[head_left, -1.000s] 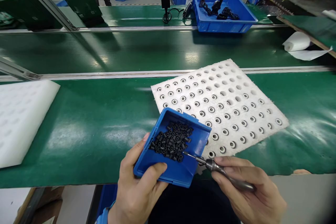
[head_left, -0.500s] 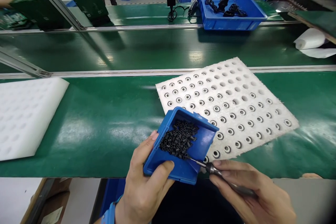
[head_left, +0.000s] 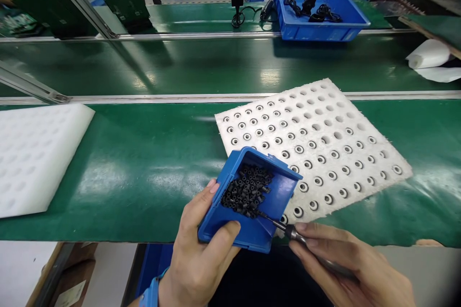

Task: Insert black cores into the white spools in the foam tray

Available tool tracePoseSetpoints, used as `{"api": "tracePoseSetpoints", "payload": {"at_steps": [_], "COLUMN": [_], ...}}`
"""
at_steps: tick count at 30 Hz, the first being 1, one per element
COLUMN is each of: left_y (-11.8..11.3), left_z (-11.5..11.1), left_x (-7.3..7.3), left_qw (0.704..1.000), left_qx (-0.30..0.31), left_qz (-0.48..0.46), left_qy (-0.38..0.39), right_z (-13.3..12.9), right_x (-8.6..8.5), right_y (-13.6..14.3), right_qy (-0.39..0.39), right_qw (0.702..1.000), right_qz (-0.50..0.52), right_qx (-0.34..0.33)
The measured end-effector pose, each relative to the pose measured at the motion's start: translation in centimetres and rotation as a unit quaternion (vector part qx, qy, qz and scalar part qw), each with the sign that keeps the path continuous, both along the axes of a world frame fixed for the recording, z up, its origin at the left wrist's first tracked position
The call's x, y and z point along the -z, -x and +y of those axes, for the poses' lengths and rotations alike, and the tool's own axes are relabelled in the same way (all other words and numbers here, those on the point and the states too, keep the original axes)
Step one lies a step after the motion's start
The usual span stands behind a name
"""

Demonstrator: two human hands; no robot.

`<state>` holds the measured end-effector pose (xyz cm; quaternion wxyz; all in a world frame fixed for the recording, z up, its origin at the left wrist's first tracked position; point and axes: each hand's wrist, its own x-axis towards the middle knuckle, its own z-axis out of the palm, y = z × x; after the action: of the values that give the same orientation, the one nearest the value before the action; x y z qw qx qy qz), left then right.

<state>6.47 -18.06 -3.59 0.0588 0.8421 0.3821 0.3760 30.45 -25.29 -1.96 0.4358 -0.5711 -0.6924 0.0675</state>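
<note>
My left hand (head_left: 201, 249) grips a small blue plastic bin (head_left: 284, 189) by its near left side, thumb over the rim, and holds it tilted above the bench edge. Many small black cylindrical pieces (head_left: 247, 189), hollow at the end, lie heaped inside. My right hand (head_left: 355, 264) is closed around a slim metal screwdriver-like tool (head_left: 297, 236), whose thin tip reaches into the bin at the edge of the heap. Behind the bin lies a white foam sheet (head_left: 374, 129) with rows of holes; many hold ring-shaped parts, others at the back right hold none.
Another white foam sheet (head_left: 43, 163) lies at the left on the green bench (head_left: 144, 168). Beyond a pale rail (head_left: 162, 100), a blue crate (head_left: 313, 31) holds black cables. Green stacked boards (head_left: 120, 2) and a metal frame post (head_left: 77, 0) stand at the back left.
The view has shifted slightly. Both hands keep their grips, and the tool's tip stays at the edge of the heap of black pieces with hardly any movement.
</note>
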Motion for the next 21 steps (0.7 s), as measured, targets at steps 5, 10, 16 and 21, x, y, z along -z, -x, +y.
{"api": "tracePoseSetpoints", "payload": {"at_steps": [5, 10, 16, 21], "left_y": [0.0, -0.1, -0.3, 1.0], "left_z": [-0.2, -0.4, -0.1, 0.5], "left_x": [0.4, 0.6, 0.6, 1.4], "left_qw": [1.0, 1.0, 1.0, 0.997], "left_qx": [0.001, 0.002, -0.025, -0.037], "left_qz": [0.004, 0.001, 0.004, 0.0], "left_qy": [0.002, 0.012, 0.007, 0.062], "right_z": [0.7, 0.2, -1.4, -2.0], "right_x": [0.9, 3.0, 5.7, 6.6], "right_y": [0.6, 0.7, 0.7, -0.7], "right_qy": [-0.011, -0.018, 0.01, -0.04], "right_qw": [1.0, 0.992, 0.916, 0.891], "right_qz": [0.017, 0.124, 0.395, 0.436], "right_qx": [-0.011, 0.001, 0.073, 0.118]}}
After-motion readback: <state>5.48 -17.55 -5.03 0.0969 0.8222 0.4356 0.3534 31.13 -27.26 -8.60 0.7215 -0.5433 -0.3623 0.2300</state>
